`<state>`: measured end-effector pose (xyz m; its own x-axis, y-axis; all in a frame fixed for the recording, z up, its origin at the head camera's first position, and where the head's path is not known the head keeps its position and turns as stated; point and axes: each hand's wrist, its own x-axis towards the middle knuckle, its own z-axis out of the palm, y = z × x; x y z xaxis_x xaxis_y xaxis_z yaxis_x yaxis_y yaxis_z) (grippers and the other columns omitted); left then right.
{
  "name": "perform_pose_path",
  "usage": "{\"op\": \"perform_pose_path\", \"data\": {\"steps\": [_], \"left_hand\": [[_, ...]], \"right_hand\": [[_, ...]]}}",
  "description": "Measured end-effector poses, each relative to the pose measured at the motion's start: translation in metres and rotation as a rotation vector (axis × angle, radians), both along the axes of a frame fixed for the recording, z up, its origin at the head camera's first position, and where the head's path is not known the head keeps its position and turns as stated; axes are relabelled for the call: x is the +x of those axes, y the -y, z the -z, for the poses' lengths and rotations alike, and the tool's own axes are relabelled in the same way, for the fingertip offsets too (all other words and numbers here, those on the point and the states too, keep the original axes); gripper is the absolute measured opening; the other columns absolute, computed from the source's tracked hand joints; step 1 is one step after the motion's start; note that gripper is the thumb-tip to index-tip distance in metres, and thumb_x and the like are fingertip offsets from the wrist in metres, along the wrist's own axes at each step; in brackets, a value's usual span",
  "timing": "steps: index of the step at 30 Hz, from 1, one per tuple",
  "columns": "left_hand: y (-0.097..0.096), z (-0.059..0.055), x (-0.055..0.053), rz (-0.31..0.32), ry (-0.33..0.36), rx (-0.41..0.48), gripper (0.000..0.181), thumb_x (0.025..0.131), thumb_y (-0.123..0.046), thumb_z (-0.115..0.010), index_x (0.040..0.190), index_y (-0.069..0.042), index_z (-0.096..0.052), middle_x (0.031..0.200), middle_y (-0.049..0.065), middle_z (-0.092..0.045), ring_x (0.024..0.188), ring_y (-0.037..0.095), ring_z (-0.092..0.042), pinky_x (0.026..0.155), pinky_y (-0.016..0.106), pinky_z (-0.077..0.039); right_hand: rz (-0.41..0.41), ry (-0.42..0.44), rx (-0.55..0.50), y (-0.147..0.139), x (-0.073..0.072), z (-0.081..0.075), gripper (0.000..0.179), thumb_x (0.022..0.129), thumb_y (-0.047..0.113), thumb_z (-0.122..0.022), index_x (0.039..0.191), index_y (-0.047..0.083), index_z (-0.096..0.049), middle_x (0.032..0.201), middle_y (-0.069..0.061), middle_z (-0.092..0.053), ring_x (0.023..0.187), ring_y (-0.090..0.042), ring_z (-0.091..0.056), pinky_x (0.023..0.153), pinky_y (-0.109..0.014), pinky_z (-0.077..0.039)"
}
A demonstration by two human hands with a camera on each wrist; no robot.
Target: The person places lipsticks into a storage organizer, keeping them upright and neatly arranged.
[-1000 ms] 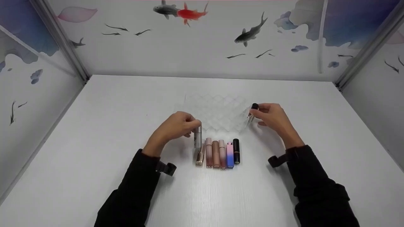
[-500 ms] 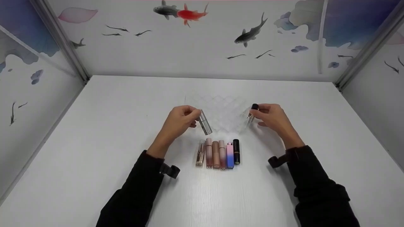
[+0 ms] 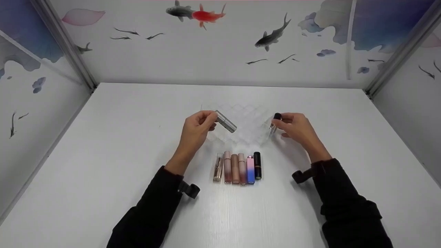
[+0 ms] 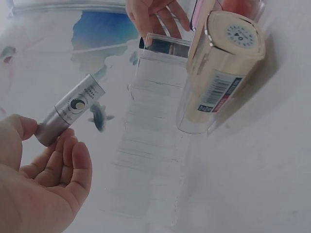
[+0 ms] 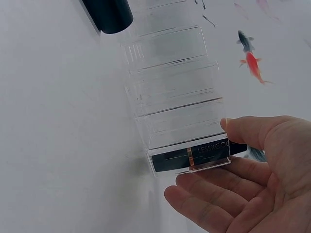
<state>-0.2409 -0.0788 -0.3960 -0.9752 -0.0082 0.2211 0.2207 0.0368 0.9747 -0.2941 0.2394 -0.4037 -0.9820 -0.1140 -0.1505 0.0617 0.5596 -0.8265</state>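
My left hand (image 3: 197, 129) pinches a silver lipstick tube (image 3: 226, 122) by one end, between thumb and fingers. The tube tilts in the air over the left part of a clear ridged plastic lipstick organizer (image 3: 243, 120). At the organizer's right end, a black lipstick (image 5: 177, 158) with a gold band sits in the last slot, its top sticking out. My right hand (image 3: 298, 129) grips it there, thumb (image 5: 243, 130) at the slot's edge and fingers curled on the other side. In the right wrist view, the slots beside it hold nothing.
In front of the organizer lies a row: a clear-capped gold tube (image 3: 218, 168), pinkish lip gloss tubes (image 3: 227, 168), a brown tube (image 3: 235, 168), a pink-and-blue tube (image 3: 250, 170) and a black tube (image 3: 257, 165). Printed panels (image 3: 220, 51) stand around the white table (image 3: 120, 144).
My left hand has lifted the silver tube from beside the row and carried it up and away toward the organizer, tipping it from upright to slanted. The right hand has stayed in place.
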Motion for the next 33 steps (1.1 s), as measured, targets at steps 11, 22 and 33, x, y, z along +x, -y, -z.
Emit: {"op": "perform_pose_path", "data": {"steps": [11, 22, 33], "left_hand": [[-0.001, 0.002, -0.001, -0.006, 0.001, -0.007, 0.024, 0.101, -0.021, -0.067, 0.114, -0.001, -0.073, 0.100, 0.010, -0.073, 0.094, 0.025, -0.068, 0.086, 0.031, -0.055], [-0.002, 0.004, -0.001, -0.005, -0.030, 0.009, 0.025, 0.101, -0.020, -0.066, 0.114, 0.000, -0.073, 0.101, 0.009, -0.074, 0.094, 0.020, -0.069, 0.093, 0.043, -0.053], [-0.001, 0.003, -0.001, -0.009, -0.040, 0.015, 0.025, 0.101, -0.021, -0.067, 0.115, -0.001, -0.073, 0.102, 0.008, -0.074, 0.094, 0.021, -0.068, 0.093, 0.046, -0.052]], "right_hand": [[-0.038, -0.038, 0.046, -0.002, 0.002, -0.003, 0.061, 0.101, 0.038, -0.064, 0.145, -0.003, -0.052, 0.142, -0.023, -0.055, 0.126, -0.034, -0.058, 0.094, -0.041, -0.055], [-0.047, -0.067, 0.089, -0.001, 0.004, -0.005, 0.063, 0.102, 0.038, -0.062, 0.150, 0.002, -0.046, 0.141, -0.024, -0.055, 0.121, -0.035, -0.062, 0.093, -0.044, -0.056], [0.034, -0.498, 0.086, 0.013, 0.014, -0.016, 0.045, 0.103, 0.025, -0.062, 0.141, 0.002, -0.056, 0.138, -0.017, -0.060, 0.134, -0.033, -0.049, 0.109, -0.052, -0.041]]}}
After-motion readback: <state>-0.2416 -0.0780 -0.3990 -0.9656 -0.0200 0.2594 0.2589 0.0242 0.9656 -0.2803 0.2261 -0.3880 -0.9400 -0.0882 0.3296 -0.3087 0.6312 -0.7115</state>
